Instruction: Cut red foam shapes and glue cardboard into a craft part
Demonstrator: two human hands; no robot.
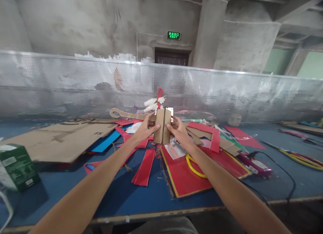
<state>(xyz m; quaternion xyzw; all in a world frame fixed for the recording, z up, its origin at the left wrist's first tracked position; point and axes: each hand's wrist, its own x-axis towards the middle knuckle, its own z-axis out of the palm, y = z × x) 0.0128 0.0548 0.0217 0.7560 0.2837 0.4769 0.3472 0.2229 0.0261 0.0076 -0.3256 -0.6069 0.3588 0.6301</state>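
A brown cardboard piece [158, 128] with a dark line down its middle is held upright between my two hands, above the table. My left hand [146, 129] grips its left edge, thumb on the front face. On the opposite edge, my right hand [178, 129] pinches it the same way. Just behind stands a phone with a lit screen [170, 113], partly hidden by the cardboard. A red hooked strip [159, 92] and white feather-like pieces [150, 104] show above it. A long cardboard strip with a looped end [116, 112] extends to the left.
Red card offcuts [144, 168] and a large red sheet [186, 183] lie on the blue table [121, 202]. A flat cardboard sheet [63, 143] and green box [19, 166] are left. Yellow-handled pliers [300, 159] and a purple corded device [256, 165] lie right. A perforated metal screen [88, 92] borders the back.
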